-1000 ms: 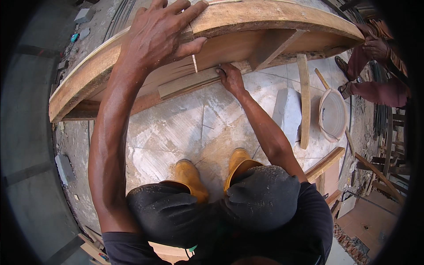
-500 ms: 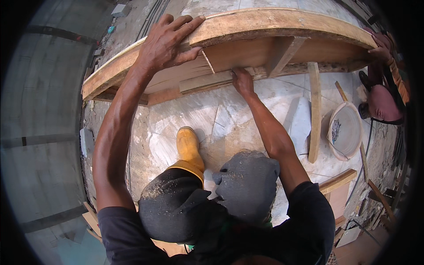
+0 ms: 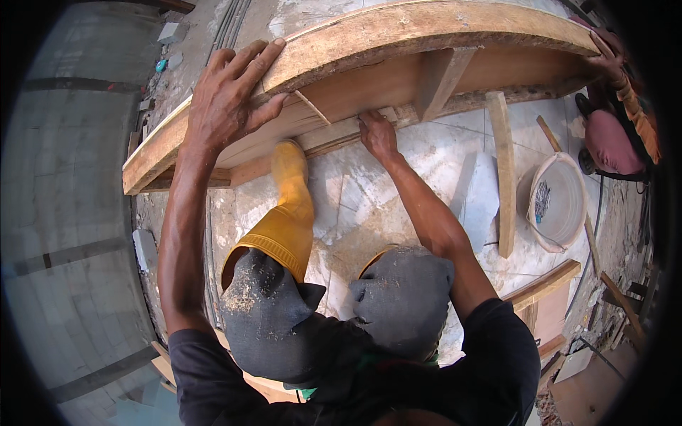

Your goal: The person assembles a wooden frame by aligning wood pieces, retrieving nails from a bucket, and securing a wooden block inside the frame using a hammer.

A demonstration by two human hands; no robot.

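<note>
A long wooden panel frame (image 3: pixel 419 25), made of rough timber beams with plywood behind, stands on edge across the far side. My left hand (image 3: pixel 231 96) grips its upper beam toward the left end, fingers over the top and thumb below. My right hand (image 3: pixel 378 135) is closed on a short wooden batten (image 3: pixel 330 133) lying along the inside of the lower beam; its fingertips are partly hidden. A thin stick (image 3: pixel 312 108) juts out between my hands. My yellow boot (image 3: pixel 290 167) rests against the lower beam.
At the far right, another person's hand (image 3: pixel 605 60) holds the frame's end. A pale bucket (image 3: pixel 558 206) with small metal pieces inside stands at the right, beside a loose timber (image 3: pixel 503 177) and a whitish block (image 3: pixel 477 192). More timber (image 3: pixel 543 284) lies nearer.
My yellow boot has moved forward against the frame's lower beam. The frame, my left hand and my right hand appear slightly farther left in view. Both hands keep their hold.
</note>
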